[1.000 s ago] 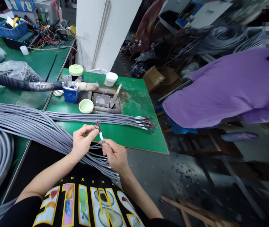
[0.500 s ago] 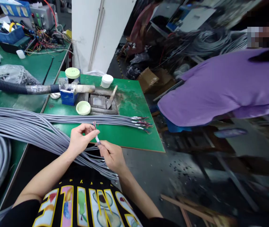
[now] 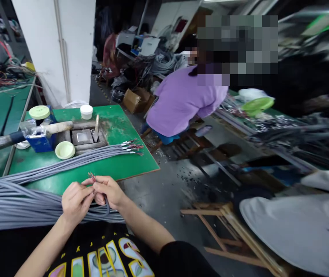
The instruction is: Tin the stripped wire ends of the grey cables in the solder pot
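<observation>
Both my hands meet at the stripped end of one grey cable (image 3: 107, 207), whose thin coloured wires (image 3: 91, 176) poke up above the fingers. My left hand (image 3: 77, 198) is closed, its thumb and fingertips pinching at the wires. Around the same end my right hand (image 3: 108, 192) is closed too, and the cable bends down below it. Part of the end is hidden by the fingers. Under my hands runs a thick bundle of grey cables (image 3: 17, 204). Behind it, more grey cables (image 3: 89, 156) lie across the green table, their stripped ends pointing right.
On the green table (image 3: 121, 165) stand a metal pot set in a frame (image 3: 82, 136), a scraper (image 3: 96, 129), a pale green dish (image 3: 65, 150), a white tub (image 3: 86, 111) and a blue box (image 3: 41, 142). Seated people in purple (image 3: 178, 100) and grey (image 3: 303, 227) are at right, near a wooden stool (image 3: 222, 227).
My view has swung to the right, bringing another person in grey into sight. My right hand has moved up the cable, close against my left at the wires.
</observation>
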The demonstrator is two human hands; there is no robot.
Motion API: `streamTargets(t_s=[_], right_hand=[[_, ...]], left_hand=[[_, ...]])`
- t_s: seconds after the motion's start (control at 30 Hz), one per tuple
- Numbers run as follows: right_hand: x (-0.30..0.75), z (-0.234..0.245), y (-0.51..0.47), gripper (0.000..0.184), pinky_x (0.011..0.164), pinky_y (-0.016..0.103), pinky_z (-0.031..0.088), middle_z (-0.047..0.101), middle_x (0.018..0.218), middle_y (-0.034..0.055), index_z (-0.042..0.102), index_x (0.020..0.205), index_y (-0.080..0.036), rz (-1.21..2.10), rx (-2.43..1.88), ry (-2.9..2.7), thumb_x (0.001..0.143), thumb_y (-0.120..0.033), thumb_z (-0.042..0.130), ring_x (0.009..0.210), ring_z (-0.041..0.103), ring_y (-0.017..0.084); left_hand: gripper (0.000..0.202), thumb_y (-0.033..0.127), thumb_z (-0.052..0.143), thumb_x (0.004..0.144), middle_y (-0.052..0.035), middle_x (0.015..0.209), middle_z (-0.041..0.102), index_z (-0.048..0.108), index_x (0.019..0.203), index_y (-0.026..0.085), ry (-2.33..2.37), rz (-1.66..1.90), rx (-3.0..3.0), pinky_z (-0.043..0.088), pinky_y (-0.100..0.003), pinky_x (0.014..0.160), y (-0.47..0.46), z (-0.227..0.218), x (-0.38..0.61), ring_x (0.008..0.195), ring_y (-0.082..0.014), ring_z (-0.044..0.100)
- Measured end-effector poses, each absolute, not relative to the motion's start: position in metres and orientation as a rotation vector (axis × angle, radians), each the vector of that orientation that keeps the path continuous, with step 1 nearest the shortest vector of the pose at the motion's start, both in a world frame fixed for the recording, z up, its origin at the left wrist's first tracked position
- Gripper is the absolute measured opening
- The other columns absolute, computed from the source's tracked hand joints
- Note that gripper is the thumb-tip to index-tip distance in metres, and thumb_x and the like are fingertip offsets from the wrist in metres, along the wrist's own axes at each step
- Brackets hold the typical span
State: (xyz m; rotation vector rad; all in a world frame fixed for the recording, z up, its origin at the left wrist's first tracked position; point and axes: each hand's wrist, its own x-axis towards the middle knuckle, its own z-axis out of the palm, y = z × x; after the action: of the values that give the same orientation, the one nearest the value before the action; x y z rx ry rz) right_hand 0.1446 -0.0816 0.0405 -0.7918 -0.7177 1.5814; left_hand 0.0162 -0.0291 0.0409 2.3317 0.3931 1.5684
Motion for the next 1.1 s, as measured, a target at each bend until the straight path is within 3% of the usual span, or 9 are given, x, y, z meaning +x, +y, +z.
streamTargets(t_s=[0.1,0.23,0.37,0.5,0.73,0.87,1.1], right_hand=[[0.145,0.040,-0.081,0.038,0.030,0.016,0.026,0.043,0.034,-0.0089,0.072,0.083,-0.011,1.470,-0.798,-0.700,0.069,-0.047,0.074,0.027,0.033,0.003],[0.144,0.038,-0.081,0.038,0.032,0.017,0.028,0.049,0.038,-0.0054,0.075,0.076,-0.013,1.305,-0.807,-0.710,0.069,-0.050,0.073,0.030,0.039,0.004],[0.147,0.039,-0.081,0.034,0.037,0.018,0.037,0.059,0.051,-0.0017,0.076,0.077,-0.016,1.158,-0.885,-0.826,0.070,-0.050,0.072,0.039,0.048,0.006],[0.151,0.044,-0.083,0.023,0.047,0.020,0.046,0.066,0.066,0.0001,0.076,0.086,-0.019,0.873,-1.050,-1.060,0.079,-0.038,0.065,0.047,0.056,0.007],[0.148,0.053,-0.084,0.025,0.052,0.020,0.048,0.065,0.065,0.0001,0.069,0.081,-0.017,0.761,-1.282,-1.281,0.086,-0.034,0.053,0.050,0.059,0.009],[0.147,0.061,-0.082,0.021,0.056,0.021,0.045,0.061,0.062,-0.0003,0.063,0.074,-0.018,0.650,-1.393,-1.404,0.086,-0.031,0.051,0.054,0.056,0.010],[0.166,0.088,-0.014,0.029,0.053,0.023,0.035,0.052,0.055,-0.0010,0.054,0.061,-0.018,0.634,-1.545,-1.722,0.085,-0.034,0.049,0.054,0.047,0.012]], left_hand=[[0.007,0.011,0.068,0.078,0.0034,0.053,0.058,0.067,0.077,0.018,0.424,1.488,2.164,0.041,-0.020,0.047,-0.032,0.035,0.020,0.046,-0.0078,0.049],[0.006,0.018,0.069,0.078,0.0028,0.054,0.061,0.067,0.073,0.019,0.441,1.278,1.614,0.046,-0.023,0.049,-0.037,0.033,0.028,0.047,-0.0101,0.055],[0.021,0.031,0.075,0.072,0.0032,0.049,0.056,0.062,0.063,0.018,0.506,1.101,1.148,0.043,-0.022,0.044,-0.039,0.036,0.036,0.045,-0.0108,0.054],[0.031,0.037,0.083,0.058,0.0061,0.043,0.048,0.060,0.055,0.017,0.646,1.133,1.000,0.036,-0.018,0.040,-0.035,0.038,0.037,0.039,-0.0059,0.041],[0.029,0.037,0.083,0.055,0.0056,0.041,0.048,0.061,0.053,0.018,0.723,1.168,0.946,0.039,-0.020,0.044,-0.033,0.035,0.034,0.043,-0.0081,0.045],[0.027,0.039,0.078,0.062,0.0041,0.041,0.050,0.064,0.054,0.017,0.860,1.221,1.007,0.040,-0.022,0.045,-0.035,0.033,0.025,0.043,-0.0087,0.046],[0.012,0.028,0.066,0.080,0.0000,0.059,0.065,0.073,0.081,0.018,1.080,1.433,1.722,0.044,-0.025,0.056,-0.023,0.024,-0.025,0.055,-0.0115,0.056]])
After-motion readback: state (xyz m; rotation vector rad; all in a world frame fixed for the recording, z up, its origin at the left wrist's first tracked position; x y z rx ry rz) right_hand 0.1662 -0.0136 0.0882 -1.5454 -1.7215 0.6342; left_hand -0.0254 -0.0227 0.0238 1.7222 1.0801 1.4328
